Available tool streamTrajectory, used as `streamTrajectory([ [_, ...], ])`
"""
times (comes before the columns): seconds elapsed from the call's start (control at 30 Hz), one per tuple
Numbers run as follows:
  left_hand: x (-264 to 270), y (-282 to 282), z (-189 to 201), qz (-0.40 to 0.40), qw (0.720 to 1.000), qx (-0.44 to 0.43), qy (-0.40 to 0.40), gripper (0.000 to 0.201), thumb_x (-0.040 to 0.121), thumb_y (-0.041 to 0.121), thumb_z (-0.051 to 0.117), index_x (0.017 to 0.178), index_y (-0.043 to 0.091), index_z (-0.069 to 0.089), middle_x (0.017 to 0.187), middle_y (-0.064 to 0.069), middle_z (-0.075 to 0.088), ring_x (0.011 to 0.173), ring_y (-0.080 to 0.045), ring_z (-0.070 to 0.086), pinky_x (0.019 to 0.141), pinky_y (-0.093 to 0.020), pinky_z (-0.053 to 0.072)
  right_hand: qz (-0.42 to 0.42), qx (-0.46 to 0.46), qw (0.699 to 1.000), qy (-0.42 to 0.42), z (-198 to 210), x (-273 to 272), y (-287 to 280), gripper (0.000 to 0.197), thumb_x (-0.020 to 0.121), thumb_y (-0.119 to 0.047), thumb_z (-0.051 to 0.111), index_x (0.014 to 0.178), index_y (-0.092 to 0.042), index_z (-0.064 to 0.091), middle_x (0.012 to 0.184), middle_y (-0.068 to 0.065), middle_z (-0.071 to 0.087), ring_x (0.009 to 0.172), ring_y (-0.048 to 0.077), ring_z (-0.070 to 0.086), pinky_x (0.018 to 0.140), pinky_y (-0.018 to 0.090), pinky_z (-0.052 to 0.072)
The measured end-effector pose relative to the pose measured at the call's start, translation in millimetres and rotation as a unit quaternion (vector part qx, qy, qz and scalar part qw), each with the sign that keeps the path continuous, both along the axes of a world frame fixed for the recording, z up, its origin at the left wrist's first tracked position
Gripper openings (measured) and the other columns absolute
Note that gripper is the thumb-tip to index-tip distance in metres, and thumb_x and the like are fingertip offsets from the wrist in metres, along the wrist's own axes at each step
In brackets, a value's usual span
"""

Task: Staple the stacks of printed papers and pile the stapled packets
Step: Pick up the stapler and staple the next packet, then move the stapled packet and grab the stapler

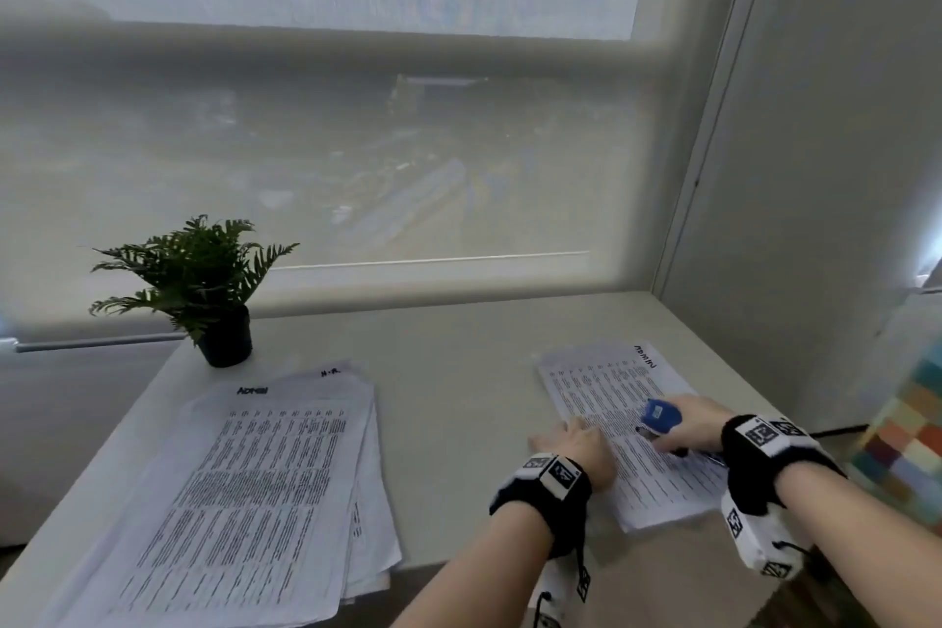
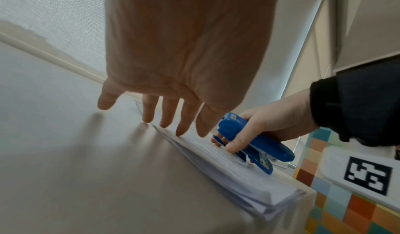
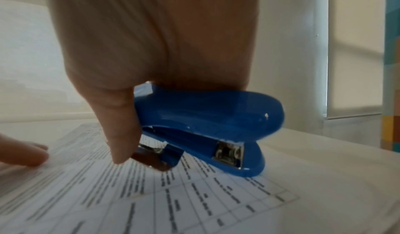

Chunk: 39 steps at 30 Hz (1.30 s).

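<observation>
Fingers (image 2: 164, 116) of the left hand (image 1: 578, 449) lie straight on the printed stack (image 1: 632, 428); the right hand (image 1: 696, 423) grips a blue stapler (image 1: 661, 416). Print unreadable.

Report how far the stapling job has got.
Done: cannot tell; no staple is visible in either pile. In hand: the right hand grips the blue stapler over the right stack, while the left hand lies flat with its fingertips on that stack's left edge. Left: the larger fanned stack by the potted plant lies untouched.
</observation>
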State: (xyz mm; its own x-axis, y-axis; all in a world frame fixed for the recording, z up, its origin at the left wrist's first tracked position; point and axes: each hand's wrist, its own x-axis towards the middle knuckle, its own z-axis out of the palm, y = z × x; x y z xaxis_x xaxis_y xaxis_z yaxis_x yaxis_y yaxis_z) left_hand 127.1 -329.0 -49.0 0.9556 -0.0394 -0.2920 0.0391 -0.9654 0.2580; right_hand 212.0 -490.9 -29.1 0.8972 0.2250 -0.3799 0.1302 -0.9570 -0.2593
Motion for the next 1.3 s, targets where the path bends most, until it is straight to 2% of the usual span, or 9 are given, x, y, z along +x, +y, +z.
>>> streamTrajectory([
  [0.13, -11.6, 39.3, 13.3, -0.006, 0.997, -0.072, -0.030, 0.045, 0.097, 0.029, 0.038, 0.140, 0.014, 0.039, 0.151, -0.007, 0.030, 0.136, -0.030, 0.032, 0.110, -0.048, 0.032, 0.006, -0.026, 1.000, -0.003, 3.9, -2.1, 15.7, 0.023, 0.076, -0.031, 0.074, 0.087, -0.023, 0.055, 0.093, 0.001, 0.066, 0.090, 0.020, 0.063, 0.074, 0.025, 0.046],
  [0.2, -20.7, 70.3, 26.2, 0.038, 0.990, -0.113, -0.081, 0.041, 0.097, 0.027, 0.041, 0.136, 0.016, 0.046, 0.145, -0.008, 0.042, 0.133, -0.029, 0.039, 0.109, -0.040, 0.033, 0.003, -0.023, 0.999, -0.027, 15.7, -8.8, 33.1, 0.021, 0.078, -0.034, 0.071, 0.073, -0.022, 0.053, 0.077, -0.001, 0.063, 0.076, 0.018, 0.062, 0.063, 0.025, 0.041],
  [0.33, -49.5, 160.3, 44.3, 0.196, 0.959, -0.083, -0.186, 0.029, 0.093, 0.021, 0.043, 0.116, 0.019, 0.061, 0.122, -0.007, 0.062, 0.116, -0.028, 0.056, 0.094, -0.034, 0.044, -0.038, 0.156, 0.986, -0.042, 39.2, -33.7, 92.2, 0.030, 0.081, -0.040, 0.068, 0.065, -0.016, 0.059, 0.074, 0.005, 0.068, 0.068, 0.019, 0.061, 0.061, 0.026, 0.040],
  [0.47, -95.8, 262.7, 39.3, 0.330, 0.937, 0.041, -0.105, 0.040, 0.093, 0.018, 0.042, 0.133, 0.015, 0.047, 0.139, -0.010, 0.049, 0.128, -0.028, 0.046, 0.104, -0.036, 0.038, -0.093, 0.336, 0.930, 0.119, 39.9, -78.2, 163.4, 0.034, 0.081, -0.037, 0.071, 0.076, -0.007, 0.056, 0.077, 0.015, 0.061, 0.072, 0.028, 0.058, 0.074, 0.035, 0.046],
  [0.63, -146.5, 349.5, 13.4, 0.456, 0.885, 0.076, 0.054, 0.091, 0.077, 0.067, 0.054, 0.144, 0.010, 0.029, 0.143, -0.012, 0.041, 0.133, -0.031, 0.036, 0.111, -0.044, 0.032, -0.034, 0.307, 0.920, 0.241, 16.1, -130.1, 228.7, 0.031, 0.087, -0.037, 0.065, 0.076, -0.011, 0.055, 0.074, 0.006, 0.058, 0.067, 0.019, 0.055, 0.065, 0.027, 0.047],
  [0.73, -163.2, 355.3, 10.9, 0.458, 0.881, 0.058, 0.099, 0.093, 0.069, 0.066, 0.067, 0.135, 0.007, 0.041, 0.138, -0.015, 0.042, 0.129, -0.029, 0.040, 0.110, -0.037, 0.034, -0.004, 0.300, 0.915, 0.269, 7.8, -145.6, 255.7, 0.027, 0.089, -0.035, 0.062, 0.078, -0.012, 0.055, 0.074, 0.003, 0.057, 0.063, 0.014, 0.054, 0.056, 0.021, 0.045],
  [0.9, -155.6, 369.5, -11.8, 0.509, 0.857, -0.002, 0.074, 0.121, 0.046, 0.066, 0.081, 0.139, 0.005, 0.033, 0.134, -0.014, 0.040, 0.126, -0.031, 0.042, 0.112, -0.040, 0.033, 0.002, 0.301, 0.919, 0.255, -2.8, -148.5, 280.5, 0.038, 0.085, -0.036, 0.068, 0.107, -0.008, 0.053, 0.083, 0.004, 0.059, 0.072, 0.016, 0.057, 0.066, 0.027, 0.048],
  [1.1, -163.5, 351.6, 12.4, 0.519, 0.854, -0.032, 0.004, 0.093, 0.066, 0.027, 0.085, 0.135, 0.002, 0.028, 0.134, -0.018, 0.035, 0.124, -0.037, 0.046, 0.105, -0.044, 0.040, -0.015, 0.301, 0.921, 0.245, -10.6, -142.9, 281.0, 0.030, 0.083, -0.031, 0.071, 0.099, -0.011, 0.053, 0.083, 0.005, 0.060, 0.068, 0.017, 0.057, 0.059, 0.025, 0.046],
  [1.3, -171.6, 364.0, 22.5, 0.453, 0.883, -0.031, -0.120, 0.029, 0.083, 0.013, 0.058, 0.112, 0.010, 0.058, 0.117, -0.015, 0.061, 0.112, -0.032, 0.056, 0.096, -0.035, 0.047, -0.009, 0.311, 0.916, 0.251, -13.5, -141.7, 280.4, 0.038, 0.083, -0.033, 0.071, 0.107, -0.011, 0.053, 0.096, 0.010, 0.063, 0.075, 0.019, 0.059, 0.063, 0.027, 0.049],
])
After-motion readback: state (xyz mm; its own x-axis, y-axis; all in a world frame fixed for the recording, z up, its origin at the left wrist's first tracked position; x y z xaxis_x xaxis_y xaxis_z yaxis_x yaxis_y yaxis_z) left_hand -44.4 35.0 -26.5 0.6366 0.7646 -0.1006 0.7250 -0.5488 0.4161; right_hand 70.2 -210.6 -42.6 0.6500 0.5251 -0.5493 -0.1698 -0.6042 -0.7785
